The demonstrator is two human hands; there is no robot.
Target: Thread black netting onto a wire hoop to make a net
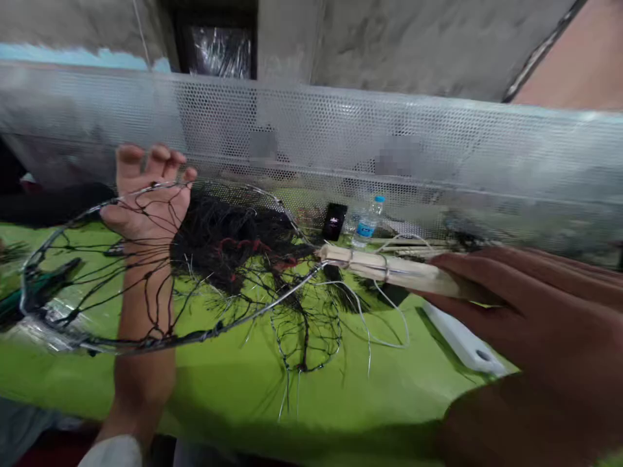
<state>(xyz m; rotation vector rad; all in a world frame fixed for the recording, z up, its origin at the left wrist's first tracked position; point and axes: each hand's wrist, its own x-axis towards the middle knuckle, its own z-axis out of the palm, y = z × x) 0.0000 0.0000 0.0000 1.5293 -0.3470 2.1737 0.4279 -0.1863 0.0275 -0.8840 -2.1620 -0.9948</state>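
Observation:
My right hand (pixel 535 311) grips a pale wooden stick (pixel 403 271), with wire wound round its near-left end. From that end a large wire hoop (pixel 285 295) reaches out to the left, strung with knotted black netting (pixel 156 285). My left hand (pixel 150 194) is raised at the hoop's far side, palm showing and fingers apart, slightly bent. The netting crosses in front of its palm and wrist. Loose wire ends (pixel 389 344) curl below the stick. A smaller wire frame with black mesh (pixel 305 337) lies on the green surface beneath the hoop.
A heap of black strands (pixel 219 233) covers the middle of the green tabletop (pixel 233 402). Behind it stand a dark phone (pixel 335 221) and a water bottle (pixel 368 224), before a perforated panel (pixel 316 136). A white object (pixel 462 340) lies at right, a green-handled tool (pixel 34 292) at left.

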